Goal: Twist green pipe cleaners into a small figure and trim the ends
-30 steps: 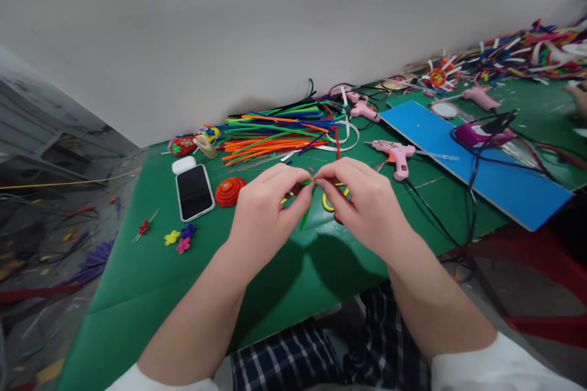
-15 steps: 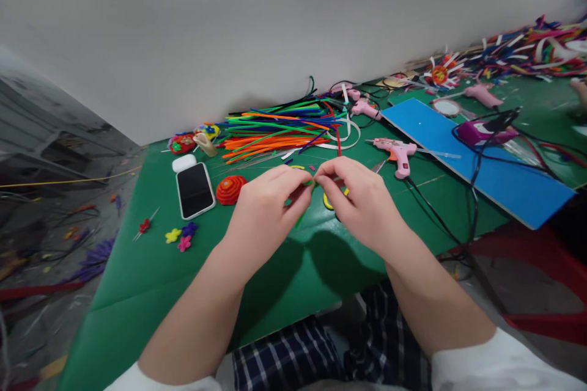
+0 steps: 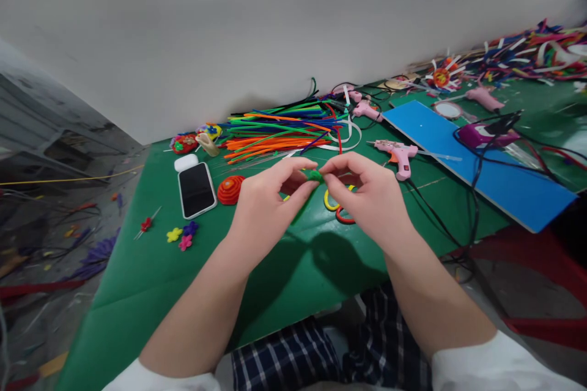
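Between my fingertips, above the green table, is a small bent green pipe cleaner (image 3: 315,176). My left hand (image 3: 270,198) pinches it from the left, thumb and forefinger closed on it. From the other side my right hand (image 3: 367,195) grips it with thumb and fingertips. Scissors with yellow and red handle loops (image 3: 331,200) lie under my right hand, their blades hidden. An orange-red coiled dome (image 3: 230,190) rests just left of my left hand. Behind my hands spreads a pile of pipe cleaners (image 3: 279,128) in green, blue and orange.
A phone (image 3: 197,190) and white case (image 3: 186,162) lie left, near small yellow, blue and pink flowers (image 3: 185,242). A pink glue gun (image 3: 398,156) with a trailing cable stands right, beside a blue board (image 3: 477,165). More pipe-cleaner pieces (image 3: 513,55) heap at far right.
My fingertips have parted slightly, and more of the green pipe cleaner shows between them, now looking bunched. The scissors' red loop has come into view. A hand at the far right edge is gone.
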`<action>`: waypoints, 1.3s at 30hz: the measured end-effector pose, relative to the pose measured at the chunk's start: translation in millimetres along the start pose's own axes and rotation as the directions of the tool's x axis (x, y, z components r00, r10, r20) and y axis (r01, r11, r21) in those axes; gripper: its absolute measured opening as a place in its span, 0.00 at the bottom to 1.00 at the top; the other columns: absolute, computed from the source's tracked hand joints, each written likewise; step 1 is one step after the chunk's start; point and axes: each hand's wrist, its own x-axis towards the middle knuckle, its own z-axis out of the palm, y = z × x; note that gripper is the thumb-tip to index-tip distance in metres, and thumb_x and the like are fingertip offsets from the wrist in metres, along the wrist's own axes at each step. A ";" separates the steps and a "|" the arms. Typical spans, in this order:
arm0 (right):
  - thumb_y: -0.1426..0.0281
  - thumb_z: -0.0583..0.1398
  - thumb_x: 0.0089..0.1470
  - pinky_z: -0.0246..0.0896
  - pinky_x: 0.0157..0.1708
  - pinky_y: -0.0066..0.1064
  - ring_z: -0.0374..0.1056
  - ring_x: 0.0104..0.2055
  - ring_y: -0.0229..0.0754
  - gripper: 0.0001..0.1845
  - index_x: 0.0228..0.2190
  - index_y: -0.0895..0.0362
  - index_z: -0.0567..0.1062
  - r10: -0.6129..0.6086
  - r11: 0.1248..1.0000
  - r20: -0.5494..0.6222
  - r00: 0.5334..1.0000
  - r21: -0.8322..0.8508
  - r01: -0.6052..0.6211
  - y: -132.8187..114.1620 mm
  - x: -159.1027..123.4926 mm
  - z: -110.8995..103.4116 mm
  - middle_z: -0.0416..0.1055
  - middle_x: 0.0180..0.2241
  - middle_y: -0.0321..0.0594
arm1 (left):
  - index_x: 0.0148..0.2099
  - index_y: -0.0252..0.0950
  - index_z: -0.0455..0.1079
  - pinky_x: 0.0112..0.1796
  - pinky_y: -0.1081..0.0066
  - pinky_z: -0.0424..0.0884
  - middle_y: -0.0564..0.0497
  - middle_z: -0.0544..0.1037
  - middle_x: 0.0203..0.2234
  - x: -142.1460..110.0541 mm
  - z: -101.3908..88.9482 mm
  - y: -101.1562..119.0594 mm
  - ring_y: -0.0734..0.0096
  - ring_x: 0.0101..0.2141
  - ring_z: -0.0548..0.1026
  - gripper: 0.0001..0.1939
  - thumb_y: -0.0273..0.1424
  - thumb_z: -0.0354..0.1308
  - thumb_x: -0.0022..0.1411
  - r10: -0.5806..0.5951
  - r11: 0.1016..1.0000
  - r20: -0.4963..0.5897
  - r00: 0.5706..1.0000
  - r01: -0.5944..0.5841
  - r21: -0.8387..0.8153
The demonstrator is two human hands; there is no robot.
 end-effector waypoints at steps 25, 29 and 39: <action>0.67 0.62 0.46 0.64 0.24 0.25 0.69 0.24 0.34 0.06 0.26 0.57 0.75 0.229 0.867 0.115 0.967 0.427 -0.256 0.1 1.8 -1.1 0.71 0.21 0.33 | 0.40 0.36 0.71 0.34 0.71 0.72 0.49 0.77 0.31 1.2 -4.4 -13.2 0.72 0.32 0.75 0.11 0.22 0.58 0.53 0.556 0.824 -0.188 0.810 -0.508 0.250; 0.68 0.62 0.45 0.66 0.25 0.26 0.69 0.24 0.35 0.06 0.26 0.58 0.74 0.248 0.859 0.137 0.959 0.426 -0.283 -0.6 1.5 -0.4 0.70 0.21 0.33 | 0.38 0.38 0.72 0.33 0.69 0.72 0.51 0.77 0.31 0.0 -2.7 -10.8 0.71 0.32 0.74 0.09 0.23 0.57 0.54 0.520 0.846 -0.199 0.831 -0.467 0.258; 0.67 0.61 0.46 0.67 0.26 0.27 0.68 0.26 0.35 0.06 0.28 0.57 0.75 0.213 0.889 0.093 0.972 0.395 -0.233 1.6 0.6 1.9 0.72 0.24 0.35 | 0.38 0.39 0.71 0.36 0.71 0.70 0.52 0.77 0.31 -1.2 0.2 -8.4 0.72 0.32 0.74 0.09 0.23 0.58 0.53 0.432 0.893 -0.206 0.878 -0.383 0.236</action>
